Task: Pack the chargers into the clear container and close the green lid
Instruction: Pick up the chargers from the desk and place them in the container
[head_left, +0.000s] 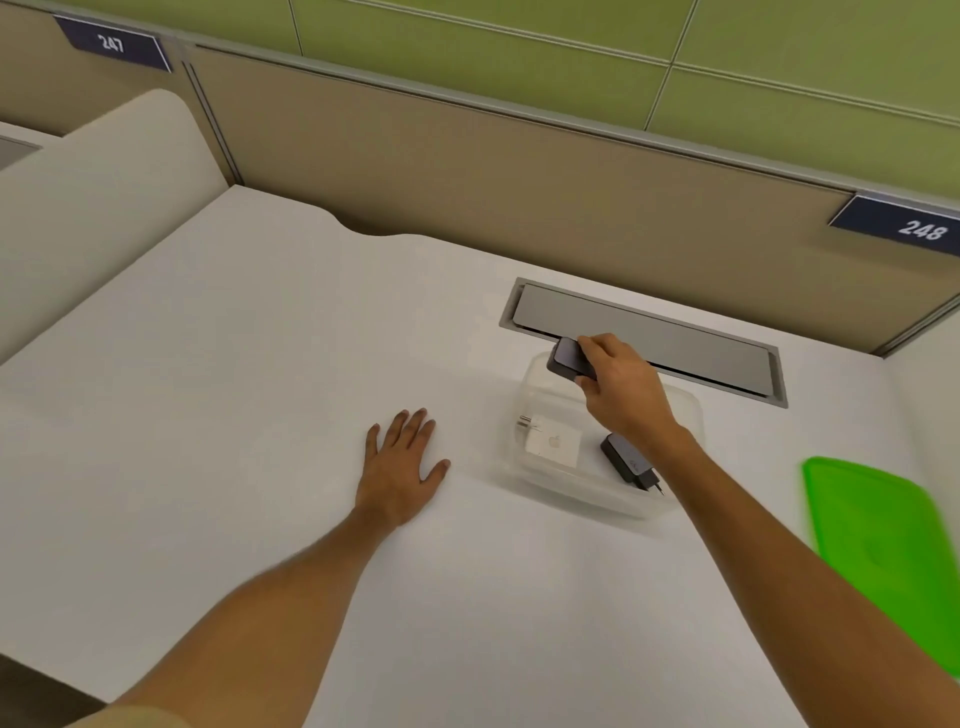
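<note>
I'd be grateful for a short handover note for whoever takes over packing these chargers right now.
Right hand: holds a dark charger above the far end of the clear container.
Left hand: flat on the desk, empty.
Done: white charger and another dark charger lie in the container.
Left: set the held charger in, then fetch the green lid from the desk on the right and close it.

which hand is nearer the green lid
Right. The right hand holds a dark charger over the clear container, left of the green lid; the left hand lies flat farther left.
</note>
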